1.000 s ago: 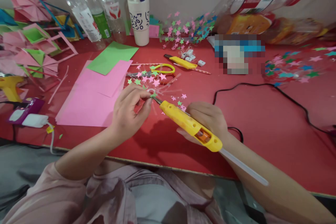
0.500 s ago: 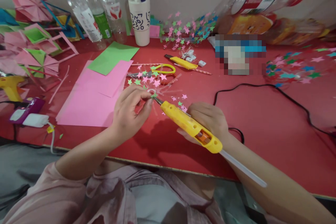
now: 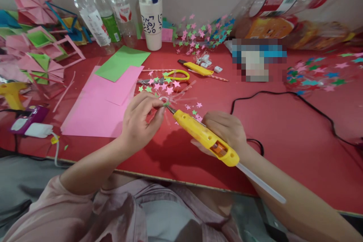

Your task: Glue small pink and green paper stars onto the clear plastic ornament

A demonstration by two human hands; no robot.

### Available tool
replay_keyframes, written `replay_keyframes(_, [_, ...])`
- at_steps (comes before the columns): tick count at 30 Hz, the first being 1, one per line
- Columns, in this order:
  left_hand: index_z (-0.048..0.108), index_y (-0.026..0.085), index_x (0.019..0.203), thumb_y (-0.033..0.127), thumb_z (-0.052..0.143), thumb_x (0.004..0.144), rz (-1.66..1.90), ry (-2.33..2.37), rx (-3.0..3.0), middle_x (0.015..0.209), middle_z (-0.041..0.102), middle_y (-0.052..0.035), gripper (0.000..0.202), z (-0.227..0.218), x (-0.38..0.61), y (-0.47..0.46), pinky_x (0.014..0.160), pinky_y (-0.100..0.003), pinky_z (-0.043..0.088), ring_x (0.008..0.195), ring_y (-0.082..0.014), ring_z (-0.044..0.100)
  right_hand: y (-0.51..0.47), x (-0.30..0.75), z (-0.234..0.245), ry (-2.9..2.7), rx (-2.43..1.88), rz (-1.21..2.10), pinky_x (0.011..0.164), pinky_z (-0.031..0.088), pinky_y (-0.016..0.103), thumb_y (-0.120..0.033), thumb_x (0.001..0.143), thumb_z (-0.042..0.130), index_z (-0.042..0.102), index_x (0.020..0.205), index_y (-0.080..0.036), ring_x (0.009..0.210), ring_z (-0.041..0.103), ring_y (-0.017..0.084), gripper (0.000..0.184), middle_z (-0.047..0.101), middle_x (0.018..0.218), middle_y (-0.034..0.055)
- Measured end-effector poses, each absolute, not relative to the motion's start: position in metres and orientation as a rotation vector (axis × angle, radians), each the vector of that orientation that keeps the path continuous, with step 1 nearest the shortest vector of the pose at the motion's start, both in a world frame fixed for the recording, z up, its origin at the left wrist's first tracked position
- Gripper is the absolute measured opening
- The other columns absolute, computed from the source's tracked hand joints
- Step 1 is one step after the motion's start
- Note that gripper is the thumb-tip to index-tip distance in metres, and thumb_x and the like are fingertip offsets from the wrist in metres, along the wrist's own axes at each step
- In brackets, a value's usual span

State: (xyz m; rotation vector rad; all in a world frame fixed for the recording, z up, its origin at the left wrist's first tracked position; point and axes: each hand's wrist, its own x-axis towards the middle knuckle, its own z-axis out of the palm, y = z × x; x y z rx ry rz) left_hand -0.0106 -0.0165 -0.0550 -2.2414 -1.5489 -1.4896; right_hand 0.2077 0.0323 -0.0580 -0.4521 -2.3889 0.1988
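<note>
My left hand (image 3: 143,119) pinches a small green paper star (image 3: 166,103) between thumb and forefinger. Closed round a yellow hot glue gun (image 3: 195,127) is my right hand (image 3: 224,128); the gun's nozzle meets the star, and a clear glue stick (image 3: 263,183) juts from its back end. Just beyond my fingers lies a spray of clear plastic strips (image 3: 181,96) tipped with pink and green stars (image 3: 169,90), partly hidden by my left hand. Behind it are yellow-handled scissors (image 3: 181,72).
Pink sheets (image 3: 96,109) and a green sheet (image 3: 123,62) lie left on the red table (image 3: 283,151). A yellow cutter (image 3: 198,69), a tumbler (image 3: 151,22) and bottles (image 3: 93,19) stand or lie behind. A black cord (image 3: 272,91) runs right; a purple power strip (image 3: 31,119) sits left.
Almost nothing differs. Both hands, the star and the glue gun keep their places, with the gun's rear end shifted very slightly.
</note>
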Motion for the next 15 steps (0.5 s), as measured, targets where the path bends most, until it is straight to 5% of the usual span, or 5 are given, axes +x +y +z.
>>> replay_keyframes(15, [0.056, 0.018, 0.082, 0.014, 0.055, 0.086, -1.437, -1.534, -2.225, 0.079, 0.062, -0.0015, 0.005, -0.0561, -0.0111, -0.0174, 0.062, -0.025, 0.044, 0.072, -0.0117, 0.056, 0.0327, 0.2098, -0.0621, -2.401, -0.444, 0.185, 0.052, 0.028, 0.028, -0.022, 0.086, 0.053, 0.037, 0.064, -0.023, 0.055, 0.035, 0.013, 0.027, 0.039, 0.058, -0.0027])
